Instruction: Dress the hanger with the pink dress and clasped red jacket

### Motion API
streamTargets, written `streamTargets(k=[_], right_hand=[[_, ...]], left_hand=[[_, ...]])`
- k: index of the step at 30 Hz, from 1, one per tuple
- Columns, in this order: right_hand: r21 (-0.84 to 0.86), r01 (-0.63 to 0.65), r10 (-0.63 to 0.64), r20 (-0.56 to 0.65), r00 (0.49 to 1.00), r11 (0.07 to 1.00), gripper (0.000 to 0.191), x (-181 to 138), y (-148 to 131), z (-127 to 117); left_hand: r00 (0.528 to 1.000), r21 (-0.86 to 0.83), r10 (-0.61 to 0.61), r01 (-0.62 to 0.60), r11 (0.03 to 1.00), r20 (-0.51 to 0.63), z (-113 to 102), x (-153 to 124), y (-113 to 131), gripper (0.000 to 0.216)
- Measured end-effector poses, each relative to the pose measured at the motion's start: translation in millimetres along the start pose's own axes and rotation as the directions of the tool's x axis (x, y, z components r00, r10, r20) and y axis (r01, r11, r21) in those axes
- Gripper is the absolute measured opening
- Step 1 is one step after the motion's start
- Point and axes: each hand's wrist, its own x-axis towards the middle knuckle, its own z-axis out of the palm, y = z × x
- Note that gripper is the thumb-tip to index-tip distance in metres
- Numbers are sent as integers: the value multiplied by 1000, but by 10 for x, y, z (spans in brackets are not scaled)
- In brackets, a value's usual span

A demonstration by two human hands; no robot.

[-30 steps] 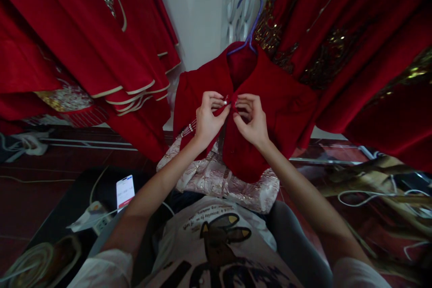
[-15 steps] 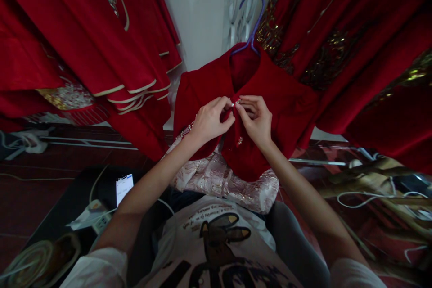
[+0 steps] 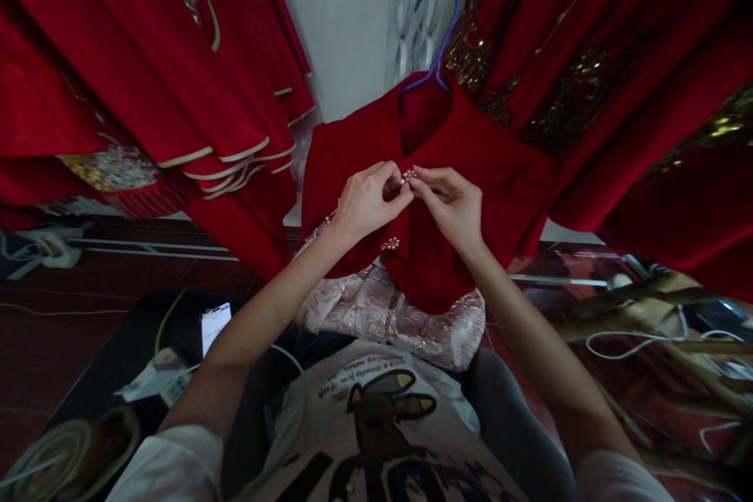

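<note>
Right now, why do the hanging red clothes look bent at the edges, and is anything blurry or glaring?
Head view: the wide lens bows the hanging red robes outward at the edges; light dim, brightest on the white wall; the phone screen glares white; the left hand and right hand on the red jacket look sharp, lower corners dark, soft.
</note>
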Motion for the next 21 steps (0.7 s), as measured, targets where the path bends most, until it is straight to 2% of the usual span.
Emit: streamTargets(k=[12, 21], right_hand=[[64, -115, 109, 84, 990, 991, 34, 128, -120, -98], [68, -121, 115, 85, 990, 990, 34, 134, -92, -100]], left_hand=[[1000, 61, -15, 14, 998, 27, -24, 25, 86, 12], [998, 110, -18, 11, 994, 57, -21, 22, 87, 10]])
